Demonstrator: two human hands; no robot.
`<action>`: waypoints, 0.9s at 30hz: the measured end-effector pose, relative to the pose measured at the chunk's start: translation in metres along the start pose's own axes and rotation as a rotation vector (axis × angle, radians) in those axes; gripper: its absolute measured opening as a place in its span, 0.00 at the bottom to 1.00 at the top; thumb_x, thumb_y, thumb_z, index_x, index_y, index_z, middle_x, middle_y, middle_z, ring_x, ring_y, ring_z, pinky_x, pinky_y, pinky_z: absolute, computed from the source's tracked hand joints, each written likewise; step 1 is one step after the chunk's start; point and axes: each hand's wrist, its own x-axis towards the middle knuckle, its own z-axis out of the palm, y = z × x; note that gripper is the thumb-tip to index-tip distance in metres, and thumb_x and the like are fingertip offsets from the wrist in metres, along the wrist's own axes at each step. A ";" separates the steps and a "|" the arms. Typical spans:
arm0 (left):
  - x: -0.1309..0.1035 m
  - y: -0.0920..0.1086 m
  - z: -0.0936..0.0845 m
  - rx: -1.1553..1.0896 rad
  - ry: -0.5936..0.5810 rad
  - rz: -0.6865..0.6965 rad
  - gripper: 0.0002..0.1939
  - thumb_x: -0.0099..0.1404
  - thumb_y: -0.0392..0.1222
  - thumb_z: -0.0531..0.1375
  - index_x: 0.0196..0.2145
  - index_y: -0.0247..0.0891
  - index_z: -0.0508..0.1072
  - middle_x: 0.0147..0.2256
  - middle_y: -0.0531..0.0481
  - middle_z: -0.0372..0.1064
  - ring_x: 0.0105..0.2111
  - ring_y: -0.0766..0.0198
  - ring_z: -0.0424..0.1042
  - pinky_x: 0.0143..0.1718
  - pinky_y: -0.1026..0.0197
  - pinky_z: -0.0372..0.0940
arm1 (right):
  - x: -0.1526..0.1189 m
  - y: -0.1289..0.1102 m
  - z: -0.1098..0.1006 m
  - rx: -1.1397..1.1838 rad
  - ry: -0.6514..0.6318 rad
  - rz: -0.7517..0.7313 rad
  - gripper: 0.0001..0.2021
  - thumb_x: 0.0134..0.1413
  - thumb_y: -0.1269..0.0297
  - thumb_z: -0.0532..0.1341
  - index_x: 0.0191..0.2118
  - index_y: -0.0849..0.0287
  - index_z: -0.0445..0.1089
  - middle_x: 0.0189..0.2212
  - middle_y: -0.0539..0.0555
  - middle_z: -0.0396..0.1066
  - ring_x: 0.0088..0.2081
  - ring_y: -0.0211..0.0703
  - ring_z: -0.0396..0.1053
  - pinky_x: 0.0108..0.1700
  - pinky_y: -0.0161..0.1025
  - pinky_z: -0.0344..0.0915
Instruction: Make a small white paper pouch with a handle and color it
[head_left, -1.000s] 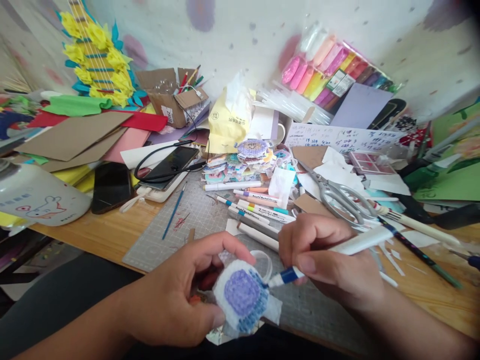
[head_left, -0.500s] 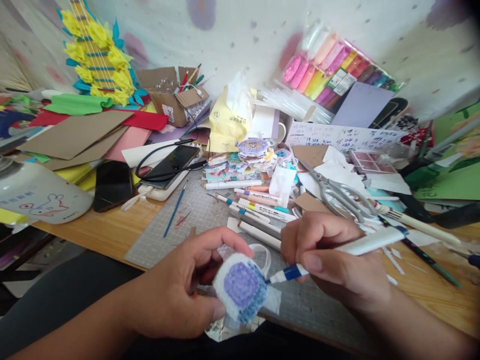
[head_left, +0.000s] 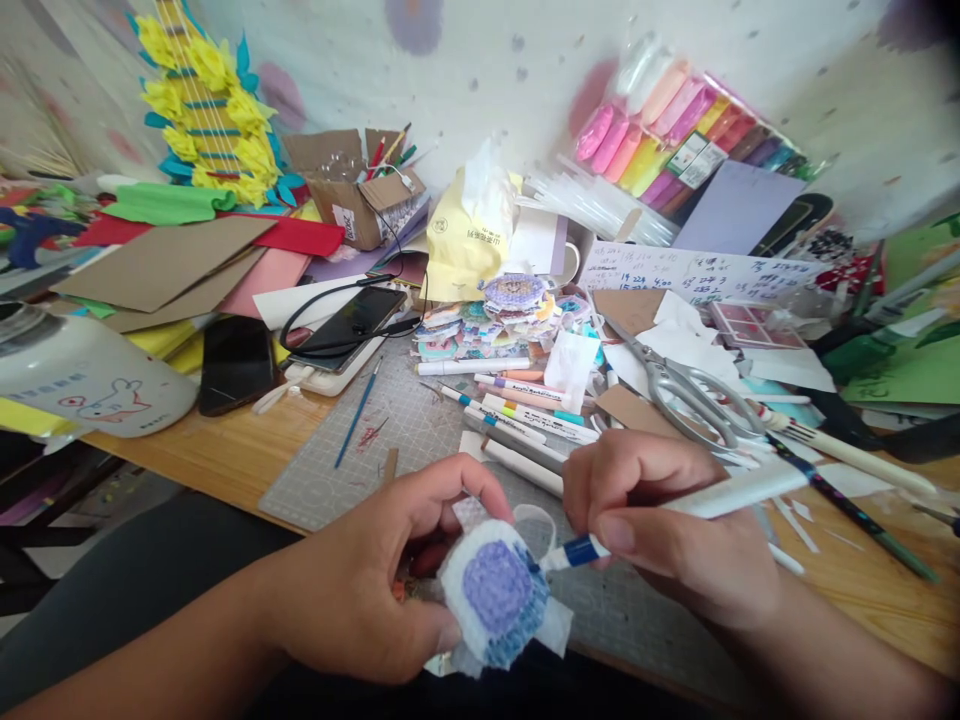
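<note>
My left hand [head_left: 367, 580] is closed around the left side of a round, fuzzy white piece [head_left: 455, 585], its thumb in front and its fingers behind. Purple fills the middle of the piece, and blue strokes run along its right and lower rim. White tissue-like scraps [head_left: 556, 628] stick out from behind it. In my right hand [head_left: 675, 530] a white marker with a blue band [head_left: 720, 495] is pinched between thumb and fingers. The marker's tip meets the upper right rim of the piece.
A grey cutting mat [head_left: 315, 460] lies under several markers [head_left: 525, 465] and a thin blue paintbrush [head_left: 358, 415]. Behind are stacked coloured paper pieces [head_left: 480, 325]. Large scissors [head_left: 679, 385] rest at right. Phones [head_left: 236, 362] and a white bottle [head_left: 97, 375] stand left.
The piece and the marker tip have moved slightly right in view, as has the background. Blue colouring now reaches a little higher on the right rim.
</note>
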 end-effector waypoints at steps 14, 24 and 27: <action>0.003 0.007 0.001 0.004 -0.030 0.001 0.19 0.55 0.39 0.58 0.44 0.43 0.56 0.31 0.56 0.59 0.26 0.68 0.58 0.26 0.66 0.56 | 0.001 -0.004 0.000 -0.113 -0.008 0.012 0.06 0.49 0.70 0.62 0.24 0.58 0.66 0.20 0.48 0.66 0.23 0.37 0.60 0.25 0.36 0.56; 0.003 0.008 0.001 -0.006 -0.004 0.016 0.19 0.53 0.38 0.59 0.43 0.41 0.58 0.30 0.55 0.60 0.26 0.68 0.59 0.26 0.66 0.57 | 0.000 -0.003 -0.001 -0.099 -0.008 0.024 0.07 0.49 0.68 0.63 0.23 0.58 0.66 0.19 0.48 0.66 0.22 0.37 0.59 0.24 0.36 0.55; 0.003 0.008 0.002 -0.023 0.000 0.022 0.20 0.52 0.38 0.59 0.43 0.42 0.59 0.29 0.56 0.60 0.26 0.68 0.59 0.26 0.66 0.57 | 0.000 -0.003 -0.002 -0.099 0.006 0.004 0.06 0.50 0.68 0.63 0.24 0.58 0.67 0.20 0.49 0.66 0.23 0.37 0.60 0.25 0.36 0.56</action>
